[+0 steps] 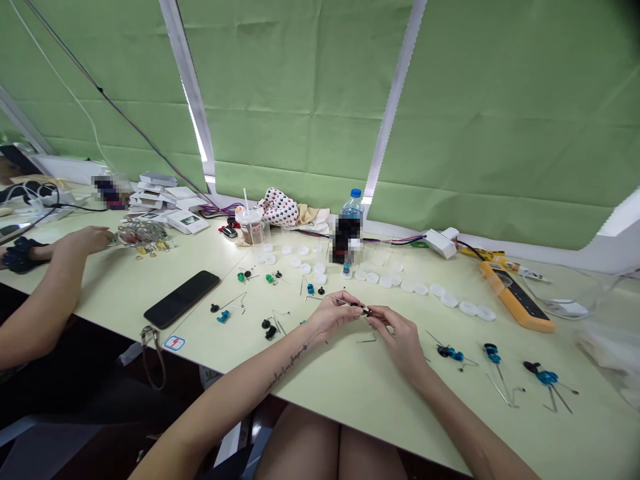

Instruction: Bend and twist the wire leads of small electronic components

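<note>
Fingers (379, 311) on small black part (367, 311), white straw (245, 199) in plastic cup (251, 228)

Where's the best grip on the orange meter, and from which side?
Around mid-body, I'd say, pinching the two long edges of the orange meter from above and the near-left. It lies face up, long and narrow, so its width should suit one hand. The white plug-like piece and cable sit off its right, so that side looks more cluttered.
</note>
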A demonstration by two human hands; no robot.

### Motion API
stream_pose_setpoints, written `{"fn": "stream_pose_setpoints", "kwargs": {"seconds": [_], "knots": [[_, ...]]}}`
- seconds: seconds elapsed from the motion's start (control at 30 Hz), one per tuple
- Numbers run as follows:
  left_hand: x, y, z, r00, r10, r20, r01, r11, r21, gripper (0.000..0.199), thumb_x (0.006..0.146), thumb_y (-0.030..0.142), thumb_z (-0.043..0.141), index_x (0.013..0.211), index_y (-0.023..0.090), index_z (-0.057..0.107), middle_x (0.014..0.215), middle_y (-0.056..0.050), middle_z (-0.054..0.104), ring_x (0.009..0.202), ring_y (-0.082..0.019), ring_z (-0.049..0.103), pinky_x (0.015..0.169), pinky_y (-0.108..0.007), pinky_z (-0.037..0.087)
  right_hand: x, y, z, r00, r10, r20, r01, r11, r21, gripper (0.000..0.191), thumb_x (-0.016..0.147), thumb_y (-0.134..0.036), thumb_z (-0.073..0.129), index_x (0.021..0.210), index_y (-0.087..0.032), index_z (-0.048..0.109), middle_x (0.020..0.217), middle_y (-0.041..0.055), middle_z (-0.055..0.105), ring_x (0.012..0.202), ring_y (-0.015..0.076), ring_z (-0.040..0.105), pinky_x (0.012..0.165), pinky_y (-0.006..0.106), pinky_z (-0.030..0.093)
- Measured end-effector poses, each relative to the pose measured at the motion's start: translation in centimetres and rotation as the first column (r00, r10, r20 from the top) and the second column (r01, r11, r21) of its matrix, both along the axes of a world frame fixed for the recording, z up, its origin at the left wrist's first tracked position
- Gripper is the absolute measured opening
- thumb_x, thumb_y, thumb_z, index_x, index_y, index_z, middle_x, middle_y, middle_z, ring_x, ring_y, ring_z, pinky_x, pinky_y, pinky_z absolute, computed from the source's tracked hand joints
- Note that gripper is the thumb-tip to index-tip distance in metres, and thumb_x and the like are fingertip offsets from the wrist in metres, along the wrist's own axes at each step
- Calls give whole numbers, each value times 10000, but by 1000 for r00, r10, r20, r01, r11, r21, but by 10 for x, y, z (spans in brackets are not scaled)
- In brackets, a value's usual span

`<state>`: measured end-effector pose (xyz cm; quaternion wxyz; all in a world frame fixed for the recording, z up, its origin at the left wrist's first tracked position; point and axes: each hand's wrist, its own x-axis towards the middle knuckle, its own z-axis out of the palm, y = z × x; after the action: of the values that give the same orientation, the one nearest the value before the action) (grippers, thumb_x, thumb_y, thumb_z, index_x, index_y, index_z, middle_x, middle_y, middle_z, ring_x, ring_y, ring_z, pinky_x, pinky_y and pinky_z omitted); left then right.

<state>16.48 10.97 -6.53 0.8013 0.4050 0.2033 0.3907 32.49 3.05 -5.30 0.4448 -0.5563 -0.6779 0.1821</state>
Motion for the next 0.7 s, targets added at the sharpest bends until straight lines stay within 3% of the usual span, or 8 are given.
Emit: {"fn": "stream_pose_setpoints", "kwargs": {"seconds": [0.7], "knots": [[-1,1,1,999,11,-48,-9,999,38,270,569,157,801,771,105,629,793,-70,688,717,-121,628,756,-279,449,0,0,-3,1000,-16,9,16,999,-39,282,883,-440,440,967,-221,597,848,45,686,694,188,635,646,301,505]]}}
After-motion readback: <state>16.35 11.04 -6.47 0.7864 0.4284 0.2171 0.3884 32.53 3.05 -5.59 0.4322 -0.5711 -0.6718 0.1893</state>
